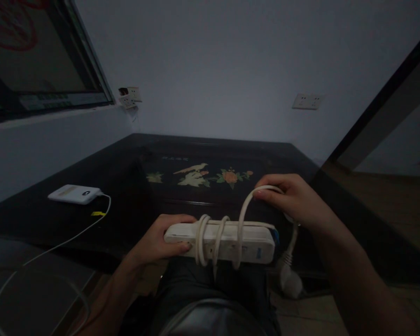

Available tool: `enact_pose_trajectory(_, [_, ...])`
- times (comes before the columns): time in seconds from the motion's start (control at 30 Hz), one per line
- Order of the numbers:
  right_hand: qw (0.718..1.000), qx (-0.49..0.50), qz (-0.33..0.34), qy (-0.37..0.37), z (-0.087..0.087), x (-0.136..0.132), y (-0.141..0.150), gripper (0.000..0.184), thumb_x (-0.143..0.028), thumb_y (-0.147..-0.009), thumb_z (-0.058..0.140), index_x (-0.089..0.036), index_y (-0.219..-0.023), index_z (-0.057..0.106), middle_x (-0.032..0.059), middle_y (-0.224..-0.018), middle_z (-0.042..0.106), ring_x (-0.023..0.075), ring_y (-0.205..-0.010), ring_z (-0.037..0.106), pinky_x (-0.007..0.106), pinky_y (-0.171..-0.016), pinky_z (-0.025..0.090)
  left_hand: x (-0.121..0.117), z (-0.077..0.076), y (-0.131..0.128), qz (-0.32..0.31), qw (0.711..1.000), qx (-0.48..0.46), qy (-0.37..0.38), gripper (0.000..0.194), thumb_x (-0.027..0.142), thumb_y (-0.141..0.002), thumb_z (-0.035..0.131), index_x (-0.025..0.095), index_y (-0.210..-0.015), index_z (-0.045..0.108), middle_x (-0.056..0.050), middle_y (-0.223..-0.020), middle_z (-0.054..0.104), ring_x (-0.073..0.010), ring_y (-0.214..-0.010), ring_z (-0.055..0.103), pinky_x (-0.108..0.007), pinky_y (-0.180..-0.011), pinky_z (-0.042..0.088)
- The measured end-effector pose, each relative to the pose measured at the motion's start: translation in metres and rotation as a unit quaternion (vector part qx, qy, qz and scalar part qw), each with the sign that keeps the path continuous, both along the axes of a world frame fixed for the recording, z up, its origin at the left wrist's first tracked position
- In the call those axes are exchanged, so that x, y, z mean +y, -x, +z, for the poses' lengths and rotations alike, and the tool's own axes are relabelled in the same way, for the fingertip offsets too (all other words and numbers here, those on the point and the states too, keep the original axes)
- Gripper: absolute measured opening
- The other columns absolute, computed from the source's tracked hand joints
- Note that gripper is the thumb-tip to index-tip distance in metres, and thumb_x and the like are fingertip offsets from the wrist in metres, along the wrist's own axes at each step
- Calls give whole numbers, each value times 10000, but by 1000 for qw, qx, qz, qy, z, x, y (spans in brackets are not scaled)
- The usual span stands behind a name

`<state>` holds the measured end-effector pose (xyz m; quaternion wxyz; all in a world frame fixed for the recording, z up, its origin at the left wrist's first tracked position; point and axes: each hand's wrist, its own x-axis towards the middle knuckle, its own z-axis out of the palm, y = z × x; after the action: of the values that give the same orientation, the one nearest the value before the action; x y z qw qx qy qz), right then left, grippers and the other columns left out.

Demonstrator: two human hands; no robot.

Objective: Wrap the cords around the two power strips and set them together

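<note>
A white power strip (255,242) lies level above my lap, with its own white cord (206,240) wound round it in three loops. My left hand (154,242) grips the strip's left end, fingers closed round it. My right hand (294,200) is over the strip's right end, fingers pinched on a raised loop of the cord. The cord's plug (290,280) hangs down below the right end.
A dark table (126,196) with a painted bird and flowers stands ahead. A white power bank (75,193) with a white cable (56,247) lies at its left. Wall sockets (306,101) sit on the far wall and a window (38,60) is at the upper left.
</note>
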<state>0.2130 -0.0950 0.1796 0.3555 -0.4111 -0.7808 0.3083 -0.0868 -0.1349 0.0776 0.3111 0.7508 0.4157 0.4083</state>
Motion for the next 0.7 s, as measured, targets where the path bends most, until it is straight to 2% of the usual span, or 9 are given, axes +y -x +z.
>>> enact_pose_trajectory(0.1, [997, 9, 24, 67, -16, 14, -1, 293, -437, -758, 636, -161, -659, 640, -19, -565, 516, 97, -520, 429, 223, -477, 292, -2, -6, -2, -17, 996, -74, 44, 496, 484, -584, 749, 140, -941, 747, -65, -741, 711, -173, -583, 598, -230, -518, 459])
enact_pose_trajectory(0.2, [984, 18, 76, 160, -36, 19, 11, 359, -497, -770, 606, -158, -651, 595, -62, -496, 403, 72, -451, 320, 218, -439, 219, -3, -16, -12, -23, 984, -141, 104, 555, 522, -535, 774, 136, -933, 747, -63, -723, 694, -173, -590, 583, -233, -526, 449])
enact_pose_trajectory(0.27, [972, 32, 106, 208, -47, 19, 22, 393, -529, -775, 592, -165, -634, 548, -71, -496, 382, 69, -446, 302, 214, -435, 208, -3, -24, -20, -32, 971, -191, 141, 599, 552, -510, 782, 128, -931, 743, -74, -749, 694, -182, -612, 590, -241, -541, 457])
enact_pose_trajectory(0.33, [965, 77, 114, 225, -55, 17, 30, 404, -528, -766, 599, -178, -596, 490, -68, -512, 386, 72, -462, 316, 211, -442, 230, -2, -30, -27, -26, 955, -251, 153, 621, 565, -505, 782, 123, -940, 736, -86, -783, 697, -196, -643, 606, -256, -566, 475])
enact_pose_trajectory(0.47, [967, 169, 51, 184, -68, 16, 30, 361, -473, -717, 651, -202, -580, 455, -58, -524, 419, 82, -468, 349, 212, -442, 294, 0, -34, -34, 34, 922, -363, 128, 605, 548, -533, 782, 133, -968, 721, -76, -795, 694, -186, -659, 618, -248, -576, 490])
enact_pose_trajectory(0.6, [965, 168, -9, 201, -79, 12, 25, 372, -531, -800, 541, -207, -641, 450, -86, -452, 363, 54, -357, 233, 189, -335, 160, 5, -30, -38, 89, 890, -434, 109, 535, 493, -601, 779, 144, -1001, 707, -51, -794, 695, -148, -655, 612, -213, -586, 492])
enact_pose_trajectory(0.7, [961, 167, -7, 220, -82, 4, 24, 334, -519, -846, 487, -198, -756, 472, -98, -475, 374, 44, -337, 238, 175, -316, 164, 10, -29, -42, 115, 871, -465, 112, 472, 451, -659, 758, 156, -1021, 689, -42, -833, 703, -135, -673, 615, -216, -625, 504])
